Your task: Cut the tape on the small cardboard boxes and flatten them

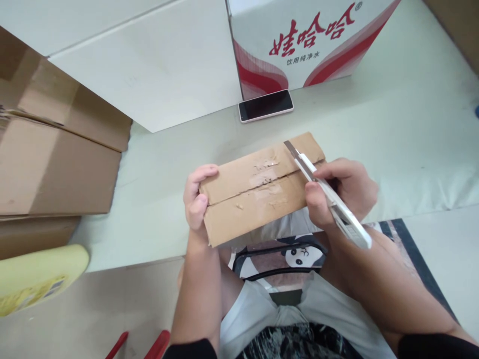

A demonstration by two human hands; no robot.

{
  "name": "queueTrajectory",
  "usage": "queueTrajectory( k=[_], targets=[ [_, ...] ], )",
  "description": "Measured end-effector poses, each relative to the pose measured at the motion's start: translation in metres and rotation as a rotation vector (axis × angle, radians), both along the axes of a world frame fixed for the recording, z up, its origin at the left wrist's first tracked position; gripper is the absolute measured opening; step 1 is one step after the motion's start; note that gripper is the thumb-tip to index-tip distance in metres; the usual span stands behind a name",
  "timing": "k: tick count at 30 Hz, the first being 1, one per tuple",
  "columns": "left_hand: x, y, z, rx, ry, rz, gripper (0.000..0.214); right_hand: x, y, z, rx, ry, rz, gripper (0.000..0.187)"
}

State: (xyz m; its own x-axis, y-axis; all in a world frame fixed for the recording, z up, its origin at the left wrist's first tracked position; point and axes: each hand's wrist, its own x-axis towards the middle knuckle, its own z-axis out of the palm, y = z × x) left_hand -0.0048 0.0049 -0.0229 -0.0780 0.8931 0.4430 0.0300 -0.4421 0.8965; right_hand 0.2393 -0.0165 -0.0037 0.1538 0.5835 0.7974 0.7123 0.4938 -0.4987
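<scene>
Black sleeves [434, 346], forearms [198, 299] outstretched, left hand [195, 197] gripping carton [243, 217], right hand [348, 187] holding cutter [331, 195]

Indoor room, home or small storeroom; cannot tell which. Storage signs: plain brown cardboard cartons [63, 167] stacked at left; white-and-red printed drinking-water carton [258, 30] at far side, standing on a pale green, wrinkled cover [149, 219]. Smooth, pale floor [130, 291], near left.

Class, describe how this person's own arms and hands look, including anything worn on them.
The left hand and right hand are bare; no gloves, rings or watch show. Both forearms are uncovered up to black sleeves, seen at the picture's bottom edge.
</scene>
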Motion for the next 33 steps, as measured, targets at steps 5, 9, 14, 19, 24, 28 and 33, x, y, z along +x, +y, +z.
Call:
queueTrajectory(
  k=[5,9,14,19,24,28,33],
  targets=[
    [-0.001,-0.001,-0.001,-0.009,-0.006,-0.003,0.034,-0.002,0.000,0.001,0.043,0.036,0.070,0.010],
    [-0.002,0.000,-0.001,-0.031,0.003,0.009,0.035,-0.004,0.000,0.004,0.057,0.043,0.080,0.011],
    [-0.002,0.000,-0.001,-0.034,-0.014,0.003,0.036,-0.004,0.000,0.003,0.058,0.026,0.062,0.010],
    [-0.002,-0.001,-0.002,-0.055,-0.029,0.011,0.036,-0.003,0.000,0.002,0.047,0.021,0.054,0.006],
    [-0.002,-0.001,-0.003,-0.052,-0.038,0.016,0.036,-0.003,-0.002,0.000,0.033,0.069,0.061,0.006],
    [-0.002,-0.002,-0.004,-0.035,-0.043,0.011,0.034,-0.003,-0.003,-0.004,0.015,0.132,0.038,0.008],
    [-0.002,-0.001,-0.003,-0.033,-0.042,0.003,0.034,-0.002,-0.004,-0.006,-0.008,0.158,0.038,0.012]
  ],
)
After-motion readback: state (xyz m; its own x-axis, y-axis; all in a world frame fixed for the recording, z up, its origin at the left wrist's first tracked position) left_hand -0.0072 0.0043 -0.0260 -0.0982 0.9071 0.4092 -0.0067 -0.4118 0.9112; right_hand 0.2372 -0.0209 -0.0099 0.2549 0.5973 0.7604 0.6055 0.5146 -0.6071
